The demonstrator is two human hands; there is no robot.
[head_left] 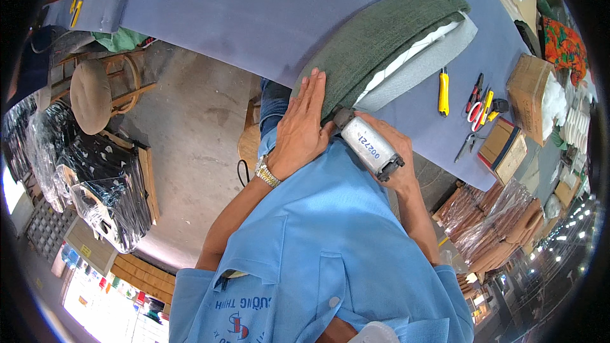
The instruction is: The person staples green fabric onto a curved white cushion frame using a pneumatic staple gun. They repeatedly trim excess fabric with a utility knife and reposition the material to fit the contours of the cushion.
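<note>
A curved dark green upholstered cushion point(381, 38) lies at the table's near edge, its pale grey underside lining point(419, 67) and a white strip showing along the right side. My left hand point(304, 130) is laid on the cushion's near end, fingers stretched out flat and the thumb close to the tool's nose. In my right hand point(397, 149) is a silver staple gun point(368, 145) with a black nose, which meets the near end of the cushion. The right fingers wrap round the gun's far side and are partly hidden by its body.
On the blue-grey table point(254, 13), a yellow cutter point(443, 92) lies right of the cushion, near scissors point(474, 112) and pliers point(467, 146). A cardboard box point(528, 92) stands farther right. Left of me are a round-cushioned stool point(91, 96) and plastic-wrapped parts point(114, 197).
</note>
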